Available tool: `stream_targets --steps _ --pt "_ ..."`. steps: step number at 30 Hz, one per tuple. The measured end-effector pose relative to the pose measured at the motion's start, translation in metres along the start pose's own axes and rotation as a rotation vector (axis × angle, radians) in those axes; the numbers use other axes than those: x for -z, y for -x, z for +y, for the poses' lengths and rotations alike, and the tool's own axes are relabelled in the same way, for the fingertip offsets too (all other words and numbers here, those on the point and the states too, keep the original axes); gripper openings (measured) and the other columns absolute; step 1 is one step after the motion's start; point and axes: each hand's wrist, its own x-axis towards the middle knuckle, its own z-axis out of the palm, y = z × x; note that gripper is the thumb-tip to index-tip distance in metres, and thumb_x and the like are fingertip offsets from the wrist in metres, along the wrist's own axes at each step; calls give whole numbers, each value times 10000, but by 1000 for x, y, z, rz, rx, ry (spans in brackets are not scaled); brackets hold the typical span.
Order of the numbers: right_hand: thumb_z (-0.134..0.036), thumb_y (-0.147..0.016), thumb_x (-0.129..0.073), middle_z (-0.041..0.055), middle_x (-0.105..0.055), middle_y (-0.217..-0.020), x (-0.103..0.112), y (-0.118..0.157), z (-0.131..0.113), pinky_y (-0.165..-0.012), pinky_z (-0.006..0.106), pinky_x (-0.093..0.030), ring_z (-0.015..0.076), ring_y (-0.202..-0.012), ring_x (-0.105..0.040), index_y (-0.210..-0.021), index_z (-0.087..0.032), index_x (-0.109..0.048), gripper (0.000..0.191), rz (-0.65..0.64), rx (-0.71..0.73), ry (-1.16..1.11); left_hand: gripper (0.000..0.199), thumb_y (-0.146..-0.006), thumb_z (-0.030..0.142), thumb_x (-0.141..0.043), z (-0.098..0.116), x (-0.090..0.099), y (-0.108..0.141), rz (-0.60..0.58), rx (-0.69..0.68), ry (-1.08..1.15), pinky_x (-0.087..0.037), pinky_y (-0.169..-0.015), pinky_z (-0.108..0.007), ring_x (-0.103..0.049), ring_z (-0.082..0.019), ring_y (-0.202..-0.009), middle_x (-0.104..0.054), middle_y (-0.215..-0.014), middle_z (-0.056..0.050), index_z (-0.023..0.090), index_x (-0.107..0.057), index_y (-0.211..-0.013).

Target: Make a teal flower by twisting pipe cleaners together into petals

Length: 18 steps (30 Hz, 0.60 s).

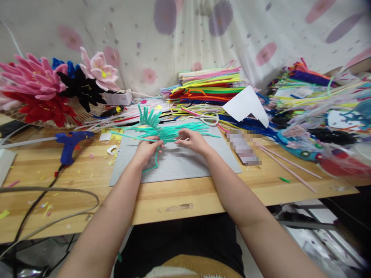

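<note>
A bunch of teal pipe cleaners (168, 133) is held up over a grey mat (191, 166), its many strands fanning upward and out to the right. My left hand (149, 148) grips the bunch at its left underside, thumb across the front and fingers behind. On the right side of the bunch, my right hand (191, 141) has its curved fingers and thumb around the strands; part of the grip is hidden. One bent teal strand hangs below my left hand down to the mat.
A blue glue gun (68, 144) with a black cord lies left. Fuzzy flowers (34, 83) stand behind it. Stacked coloured pipe cleaners (208, 85), scissors (210, 118) and white paper (246, 104) lie at the back. A blurred-out phone-like object (243, 146) and pink stems (290, 170) are right.
</note>
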Motion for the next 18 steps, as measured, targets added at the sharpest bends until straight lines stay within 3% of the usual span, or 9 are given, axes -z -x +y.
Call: stream_targets --steps 2,6,11,18 --pt "-302 -704 -676 23 -672 -838 -4 -1 -2 -590 234 -495 127 -681 -635 -1046 -186 -568 378 -22 -118 -229 247 -507 227 -767 -2 0 -1 1 -1 -22 -444 -455 -252 -607 -170 -596 -641 -683 -27 139 -625 -688" --pt "-273 -729 -651 -1 -637 -753 -13 -1 -6 -520 203 -507 114 -618 -641 -831 -169 -595 156 -75 -236 -476 285 -493 251 -773 -2 0 0 -32 -1 -63 -439 -433 -240 -607 -167 -600 -644 -689 -26 139 -653 -727" --pt "-250 -682 -706 8 -641 -741 -18 0 -6 -556 215 -534 124 -636 -653 -741 -142 -596 165 -43 -346 -659 400 -509 267 -763 4 -3 5 1 -27 -22 -457 -469 -234 -603 -158 -632 -646 -659 -32 114 -670 -867" --pt "-258 -577 -783 31 -666 -727 -21 4 -6 -588 237 -550 142 -662 -658 -800 -139 -637 292 -195 -389 -710 385 -508 253 -751 1 -5 1 78 -64 43 -436 -458 -216 -584 -135 -581 -608 -584 -7 102 -641 -845"
